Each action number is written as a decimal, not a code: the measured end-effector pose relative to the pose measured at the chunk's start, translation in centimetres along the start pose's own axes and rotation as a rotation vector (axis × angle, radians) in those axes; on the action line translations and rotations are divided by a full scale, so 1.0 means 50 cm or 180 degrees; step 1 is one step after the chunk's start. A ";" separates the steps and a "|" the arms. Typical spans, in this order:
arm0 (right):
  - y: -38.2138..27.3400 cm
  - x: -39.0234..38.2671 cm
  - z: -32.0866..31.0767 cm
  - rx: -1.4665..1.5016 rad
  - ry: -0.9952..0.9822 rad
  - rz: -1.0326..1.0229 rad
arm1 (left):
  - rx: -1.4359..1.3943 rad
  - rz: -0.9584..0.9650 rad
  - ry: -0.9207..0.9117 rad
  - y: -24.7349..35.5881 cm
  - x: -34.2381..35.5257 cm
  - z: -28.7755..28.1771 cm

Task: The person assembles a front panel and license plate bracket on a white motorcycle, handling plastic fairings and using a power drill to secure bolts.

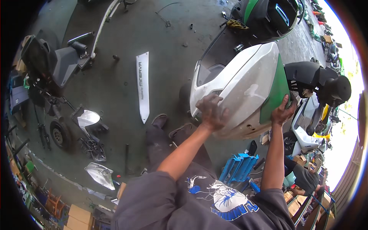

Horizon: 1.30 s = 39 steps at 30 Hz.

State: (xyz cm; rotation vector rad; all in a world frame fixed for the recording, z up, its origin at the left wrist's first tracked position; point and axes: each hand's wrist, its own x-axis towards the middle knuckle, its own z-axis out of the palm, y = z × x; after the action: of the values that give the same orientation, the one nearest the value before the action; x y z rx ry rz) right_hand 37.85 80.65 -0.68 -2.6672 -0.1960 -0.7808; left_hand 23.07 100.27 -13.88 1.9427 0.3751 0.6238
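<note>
A scooter body panel (pixel 245 90), white with a green section (pixel 275 96), covers the side of the scooter in front of me. My left hand (pixel 211 113) presses on the white part near its left end, fingers bent over the surface by a small dark gap. At the other end, my right hand (pixel 284 111) grips the green section's edge, thumb on the outer face and fingers partly hidden behind it. The panel looks scuffed and dusty. Whether it is fastened to the scooter I cannot tell.
A long white printed strip (pixel 143 88) lies on the dark floor (pixel 165 69). Left stand a partly stripped scooter (pixel 57 65) and a wheel (pixel 60 134). Blue plastic parts (pixel 238 168) sit between my arms. Another person (pixel 301 176) is at the lower right, near a white scooter (pixel 303 130).
</note>
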 end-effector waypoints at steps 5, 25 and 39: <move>-0.011 -0.003 -0.001 0.0039 -0.0035 0.0017 | -0.0065 0.0052 0.0105 -0.043 -0.035 -0.002; 0.041 -0.042 -0.005 0.0189 0.0147 0.0447 | -0.0753 0.1549 -0.0565 0.092 0.048 0.092; 0.048 -0.213 -0.035 0.3236 0.2628 0.1644 | 0.1034 0.2867 -0.1258 0.314 0.143 0.247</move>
State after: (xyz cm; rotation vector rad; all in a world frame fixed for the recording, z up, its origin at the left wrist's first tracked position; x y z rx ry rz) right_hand 28.60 77.44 -5.78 -1.2354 0.2464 -1.1137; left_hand 35.82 88.02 -2.19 2.4574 -0.7349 0.7338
